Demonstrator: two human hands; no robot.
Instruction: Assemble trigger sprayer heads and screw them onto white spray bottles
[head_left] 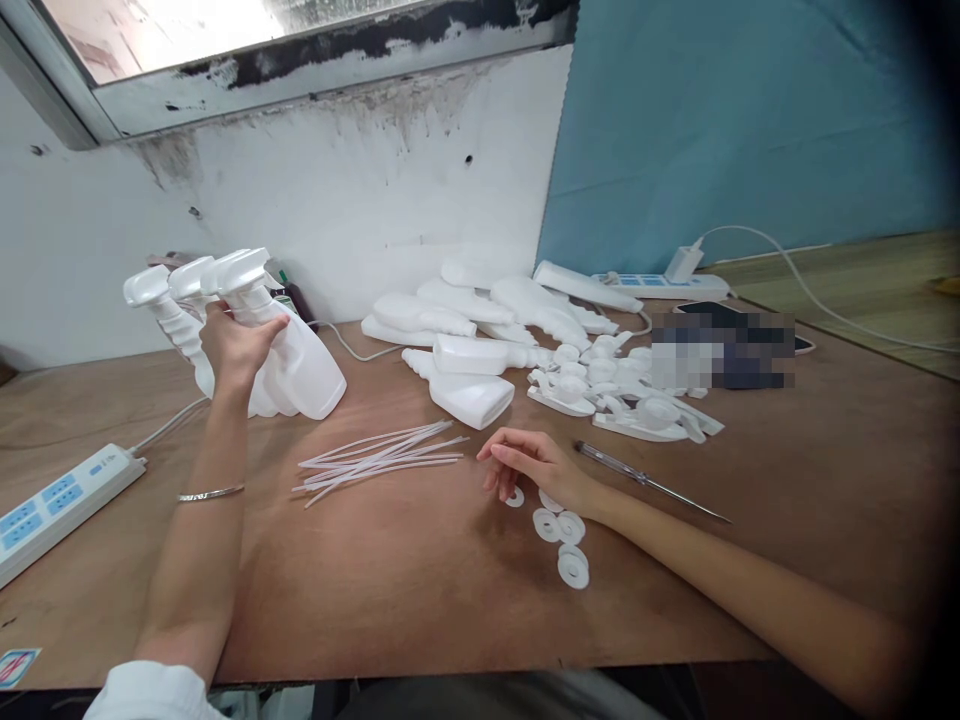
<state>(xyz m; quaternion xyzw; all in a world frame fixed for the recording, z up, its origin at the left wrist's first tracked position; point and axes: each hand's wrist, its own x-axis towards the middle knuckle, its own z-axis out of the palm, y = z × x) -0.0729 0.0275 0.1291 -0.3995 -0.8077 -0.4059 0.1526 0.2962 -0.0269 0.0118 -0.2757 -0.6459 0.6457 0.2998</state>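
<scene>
At the left, my left hand [238, 340] is closed around the neck of a white spray bottle [304, 370], which stands upright in a row with other white bottles with spray heads [150, 288]. My right hand [531, 465] hovers low over the table, its fingers loosely bent and apart, with nothing visible in them. Below it lie several flat white ring washers [573, 568]; one small washer [515, 497] is just under the fingertips. To its left is a loose bundle of thin white tubes [375, 458].
White bottles without heads [472, 398] lie piled against the wall, beside a heap of white spray-head parts [649, 415]. A screwdriver [649, 480] lies at right. Power strips [67, 500] sit left and at the back right [645, 287], near a phone [802, 343].
</scene>
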